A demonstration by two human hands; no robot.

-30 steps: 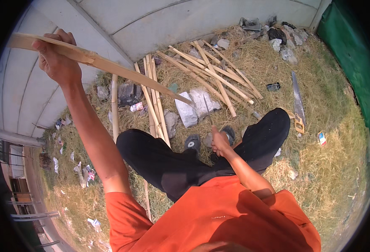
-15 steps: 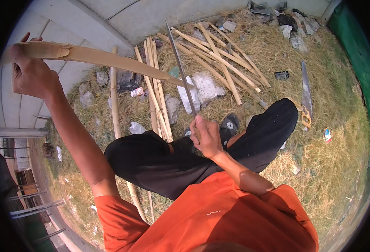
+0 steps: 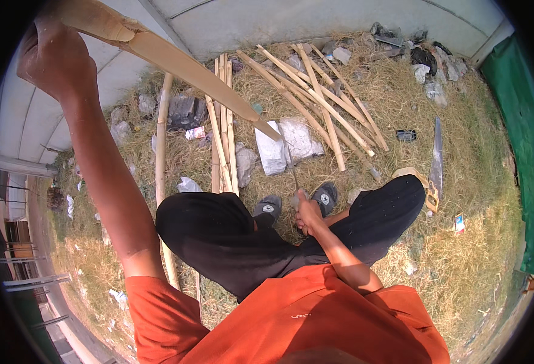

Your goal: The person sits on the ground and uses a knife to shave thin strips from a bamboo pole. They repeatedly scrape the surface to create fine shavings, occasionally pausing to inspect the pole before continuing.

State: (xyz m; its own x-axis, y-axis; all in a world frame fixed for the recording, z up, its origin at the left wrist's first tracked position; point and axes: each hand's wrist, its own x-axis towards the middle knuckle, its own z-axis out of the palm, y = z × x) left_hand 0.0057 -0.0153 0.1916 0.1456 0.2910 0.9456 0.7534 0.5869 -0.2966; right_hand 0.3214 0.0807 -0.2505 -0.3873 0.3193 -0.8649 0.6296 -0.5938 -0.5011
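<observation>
My left hand [image 3: 61, 64] is raised at the upper left, its fingers closed round a long, flat bamboo strip [image 3: 189, 71]. The strip slants down to the right, with a rough joint near my grip, and narrows at its far end. Low in front of my knees, my right hand [image 3: 309, 215] is wrapped round the handle of a long-bladed knife. Its thin blade [image 3: 293, 170] points away from me, seen nearly edge-on, and its upper part meets or overlaps the strip's lower end; I cannot tell whether they touch.
Cut bamboo strips [image 3: 321, 100] lie piled ahead, beside a white sack [image 3: 300, 138]. A bamboo pole [image 3: 161, 139] runs along the left. On the right lies a handsaw [image 3: 438, 158]. A pale wall [image 3: 364, 15] closes the far side, a green sheet [image 3: 515, 121] the right.
The knife has dropped and tilted from standing up across the strip to low near its end, my right hand moving down and slightly right. My left hand has risen, steepening the strip.
</observation>
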